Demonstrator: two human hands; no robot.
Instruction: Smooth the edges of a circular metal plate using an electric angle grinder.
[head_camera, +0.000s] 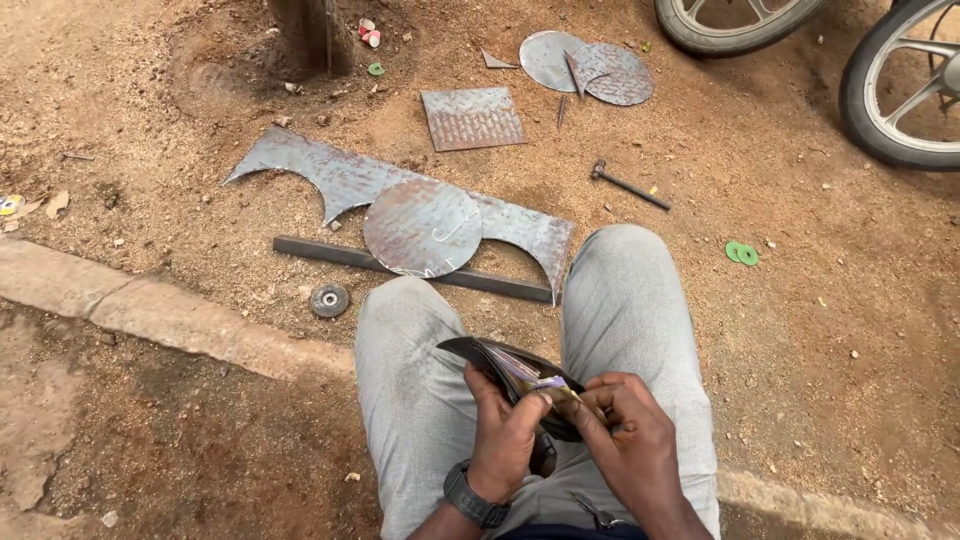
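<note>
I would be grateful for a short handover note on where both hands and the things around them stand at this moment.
Left hand, with a wristwatch, holds an open dark wallet over the lap. Right hand has its fingers in the wallet, pinching the notes or cards inside; nothing is out of it yet.
On the ground ahead: a round checker-plate disc lies on a long cut-out plate and a steel bar. A hammer, a square plate, two more discs and a grinding disc lie untouched.
</note>
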